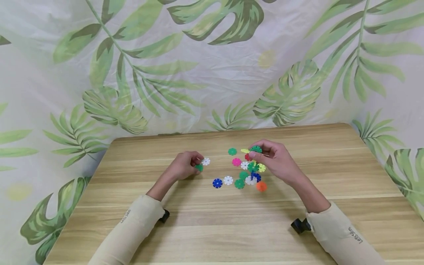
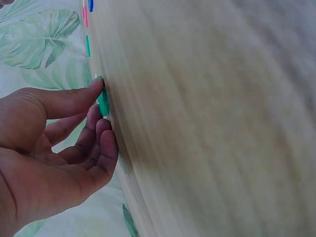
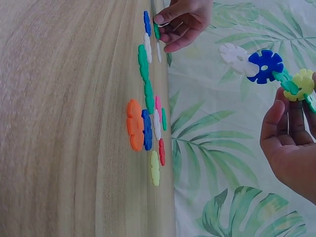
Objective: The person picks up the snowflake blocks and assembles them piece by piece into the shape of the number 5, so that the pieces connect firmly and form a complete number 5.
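My right hand [image 1: 276, 160] holds up a chain of notched plastic discs. In the right wrist view the chain runs from a white disc [image 3: 237, 58] through a blue disc [image 3: 265, 66] and a green disc [image 3: 285, 82] to a yellow disc [image 3: 299, 85] by the fingers, with another green one at the frame's edge. At the left of the loose pieces, my left hand [image 1: 185, 165] pinches a green disc [image 2: 103, 102] between thumb and fingers, close over the tabletop. A loose white disc [image 1: 206, 161] lies right beside those fingertips.
Several loose discs lie on the wooden table [image 1: 212, 228] between and below the hands, among them a blue disc [image 1: 217, 183], a pink disc [image 1: 236, 162] and an orange disc [image 1: 261, 186]. A leaf-patterned cloth [image 1: 198, 73] hangs behind the table's far edge.
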{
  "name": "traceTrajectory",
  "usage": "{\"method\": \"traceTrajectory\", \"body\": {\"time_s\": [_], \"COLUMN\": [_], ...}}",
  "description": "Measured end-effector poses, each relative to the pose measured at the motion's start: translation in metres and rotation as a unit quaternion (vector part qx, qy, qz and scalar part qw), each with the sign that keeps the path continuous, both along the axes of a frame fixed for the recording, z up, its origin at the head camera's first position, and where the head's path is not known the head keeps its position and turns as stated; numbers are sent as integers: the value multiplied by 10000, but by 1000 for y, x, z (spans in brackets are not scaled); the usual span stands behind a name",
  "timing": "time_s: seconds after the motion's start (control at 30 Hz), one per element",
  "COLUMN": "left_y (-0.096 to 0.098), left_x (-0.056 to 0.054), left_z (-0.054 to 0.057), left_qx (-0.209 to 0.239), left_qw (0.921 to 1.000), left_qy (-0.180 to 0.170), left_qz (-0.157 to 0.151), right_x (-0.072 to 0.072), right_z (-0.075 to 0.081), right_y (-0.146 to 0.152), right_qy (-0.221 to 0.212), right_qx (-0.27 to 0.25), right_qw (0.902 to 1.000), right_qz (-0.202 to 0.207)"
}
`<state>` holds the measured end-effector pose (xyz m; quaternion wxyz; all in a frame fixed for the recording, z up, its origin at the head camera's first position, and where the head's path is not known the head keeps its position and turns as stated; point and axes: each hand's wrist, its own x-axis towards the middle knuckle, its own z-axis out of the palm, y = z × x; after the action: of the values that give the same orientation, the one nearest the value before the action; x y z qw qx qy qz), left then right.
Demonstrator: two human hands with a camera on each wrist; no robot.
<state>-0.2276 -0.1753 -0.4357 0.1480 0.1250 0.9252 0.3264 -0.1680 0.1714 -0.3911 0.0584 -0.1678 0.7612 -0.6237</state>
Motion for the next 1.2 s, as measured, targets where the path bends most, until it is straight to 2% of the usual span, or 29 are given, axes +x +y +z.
{"method": "traceTrajectory", "body": {"time_s": [0.37,0.47,0.57,0.7,0.87,1.03,1.2], "left_y": [-2,2,10,24,44,64,76], "left_x": [6,10,15,24,34,42,47], "left_z": [3,10,21,37,51,57,58], "left_qx": [142,327,644,1146,1761,2251,2817], "left_qw": [9998,9990,9963,9891,9786,9681,9528], "left_qy": [125,269,560,915,1059,1105,1135], "left_qz": [58,114,118,120,122,31,-48], "right_x": [0,1,1,1,1,1,1], "right_z": [-4,-5,-5,-5,-5,-4,-5], "right_y": [-2,-2,-3,-4,-4,-5,-5], "right_qy": [-11,-11,12,22,8,64,147], "right_qx": [-127,-122,-89,-56,-55,122,295], "right_qw": [9998,9999,9999,10000,9999,9999,9994], "right_qz": [121,116,91,63,87,49,57]}}
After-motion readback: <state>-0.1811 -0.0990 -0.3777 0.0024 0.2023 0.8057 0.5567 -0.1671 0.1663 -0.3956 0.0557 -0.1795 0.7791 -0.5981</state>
